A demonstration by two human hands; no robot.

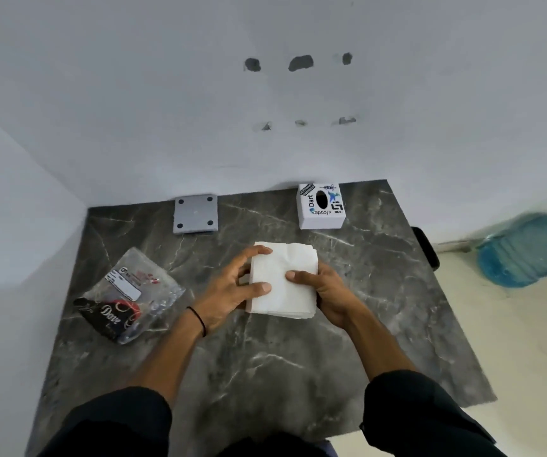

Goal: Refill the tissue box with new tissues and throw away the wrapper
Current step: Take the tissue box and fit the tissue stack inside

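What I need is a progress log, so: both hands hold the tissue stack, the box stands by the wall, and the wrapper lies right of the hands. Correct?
Not quite: the wrapper lies left of the hands, as the head view shows. The rest holds: the left hand and right hand hold the tissue stack, and the box stands by the wall.

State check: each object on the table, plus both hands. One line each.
tissue stack: unwrapped, held between both hands
left hand: grips the stack's left edge
right hand: grips the stack's right edge
tissue box: upright at the back of the table, slot dark, no tissue showing
wrapper: crumpled, lying left of the hands
grey plate: flat, at the back, apart from the box
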